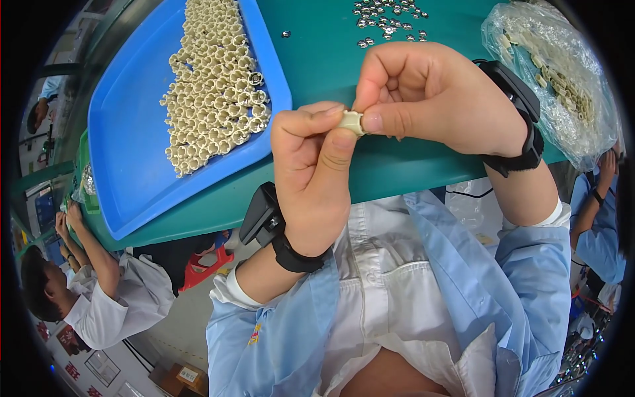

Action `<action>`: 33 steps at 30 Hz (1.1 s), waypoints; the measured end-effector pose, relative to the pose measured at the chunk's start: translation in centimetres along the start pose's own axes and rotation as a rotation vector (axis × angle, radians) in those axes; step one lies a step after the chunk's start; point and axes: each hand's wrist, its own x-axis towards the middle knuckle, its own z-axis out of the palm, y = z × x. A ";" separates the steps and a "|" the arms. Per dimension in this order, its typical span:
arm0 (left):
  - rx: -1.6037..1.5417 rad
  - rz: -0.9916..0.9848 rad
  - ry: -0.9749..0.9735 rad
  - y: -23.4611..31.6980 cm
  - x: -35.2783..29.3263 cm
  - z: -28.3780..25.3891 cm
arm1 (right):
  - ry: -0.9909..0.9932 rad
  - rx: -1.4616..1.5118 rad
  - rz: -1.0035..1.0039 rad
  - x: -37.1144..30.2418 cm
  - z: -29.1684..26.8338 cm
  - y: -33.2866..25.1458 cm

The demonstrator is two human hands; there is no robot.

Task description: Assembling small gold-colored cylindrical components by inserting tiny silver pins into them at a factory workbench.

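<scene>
A small cream plastic ring-shaped part (351, 122) with a notched rim is held up over the front edge of the green table. My left hand (311, 172) pinches it between thumb and forefinger. From the other side, my right hand (436, 99) presses thumb and forefinger together at the part's right end; whether a smaller piece sits in that pinch is hidden. Left of my hands, a blue tray (129, 145) bears many similar cream plastic parts (211, 86) standing close together. Beyond my right hand lie small shiny metal pieces (390, 26).
A clear plastic bag (555, 73) of cream parts lies at the right of the green table (317, 59). One shiny piece (286, 34) lies apart beside the tray. Another person (99, 284) works at the left, near a green bin (86, 172); a blue sleeve (598, 231) shows at far right.
</scene>
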 end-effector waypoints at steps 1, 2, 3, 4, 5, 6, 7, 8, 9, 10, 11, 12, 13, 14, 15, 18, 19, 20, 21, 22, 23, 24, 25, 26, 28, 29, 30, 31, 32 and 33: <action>0.003 0.013 -0.005 0.0 0.0 0.0 | -0.010 0.010 -0.001 0.0 0.0 0.1; 0.007 0.026 -0.010 -0.1 0.0 -0.1 | -0.011 0.011 -0.001 0.1 -0.1 0.1; 0.009 0.038 -0.016 -0.1 0.1 -0.1 | -0.029 0.010 0.027 0.1 -0.2 0.1; 0.010 0.037 -0.017 -0.1 0.1 -0.1 | -0.047 0.010 0.055 0.1 -0.3 0.1; 0.011 0.049 -0.020 -0.2 0.1 -0.1 | -0.065 0.009 0.084 0.2 -0.3 0.1; 0.013 0.061 -0.023 -0.2 0.1 -0.2 | -0.063 0.010 0.084 0.1 -0.3 0.1; 0.014 0.073 -0.026 -0.3 0.1 -0.2 | -0.052 0.002 0.088 0.1 -0.3 0.0; 0.016 0.072 -0.026 -0.3 0.1 -0.2 | -0.045 -0.005 0.093 0.2 -0.2 0.0; 0.018 0.088 -0.028 -0.3 0.1 -0.2 | -0.038 -0.012 0.097 0.2 -0.2 -0.1; 0.020 0.104 -0.030 -0.3 0.1 -0.2 | -0.038 -0.011 0.097 0.2 -0.1 -0.1; 0.022 0.119 -0.033 -0.3 0.1 -0.2 | -0.033 -0.011 0.102 0.2 0.0 -0.3; 0.024 0.119 -0.033 -0.2 0.1 -0.2 | -0.029 -0.010 0.107 0.3 0.1 -0.4; 0.021 0.116 -0.029 -0.2 0.1 -0.2 | -0.023 -0.011 0.113 0.2 0.1 -0.4; 0.019 0.114 -0.025 -0.2 0.0 -0.2 | -0.022 -0.010 0.113 0.2 0.1 -0.3; 0.017 0.112 -0.021 -0.2 0.0 -0.2 | -0.042 -0.020 0.099 0.2 0.0 -0.2; 0.065 0.117 -0.023 -0.3 0.0 -0.2 | -0.084 -0.038 0.068 0.2 -0.2 0.1; 0.089 0.121 -0.025 -0.3 0.1 -0.1 | -0.097 -0.064 0.068 0.3 -0.3 0.3; 0.091 0.120 -0.025 -0.4 0.0 -0.2 | -0.110 -0.089 0.068 0.3 -0.4 0.4; 0.114 0.135 -0.026 -0.4 0.0 -0.2 | -0.123 -0.115 0.067 0.3 -0.5 0.5; 0.138 0.149 -0.027 -0.4 0.0 -0.2 | -0.123 -0.115 0.066 0.4 -0.4 0.6; 0.161 0.162 -0.029 -0.4 -0.1 -0.2 | -0.119 -0.149 0.024 0.4 -0.4 0.7; 0.161 0.162 -0.030 -0.4 -0.1 -0.2 | -0.114 -0.183 -0.018 0.5 -0.3 0.8; 0.171 0.167 -0.026 -0.3 -0.2 -0.2 | -0.110 -0.217 -0.061 0.5 -0.3 0.8; 0.180 0.172 -0.022 -0.2 -0.3 -0.2 | -0.109 -0.216 -0.062 0.5 -0.4 0.8; 0.188 0.176 -0.021 -0.2 -0.3 -0.1 | -0.241 -0.016 0.052 0.6 -0.8 0.5; 0.193 0.224 -0.047 -0.3 -0.4 -0.1 | -0.305 0.084 0.108 0.6 -1.0 0.5; 0.197 0.271 -0.073 -0.3 -0.4 0.0 | -0.301 0.084 0.108 0.6 -1.2 0.5; 0.200 0.319 -0.099 -0.4 -0.5 0.0 | -0.343 0.111 0.114 0.7 -1.3 0.7; 0.196 0.317 -0.103 -0.4 -0.5 0.0 | -0.384 0.137 0.120 0.8 -1.4 0.8; 0.224 0.341 -0.130 -0.4 -0.4 -0.2 | -0.432 0.164 0.126 0.9 -1.4 1.0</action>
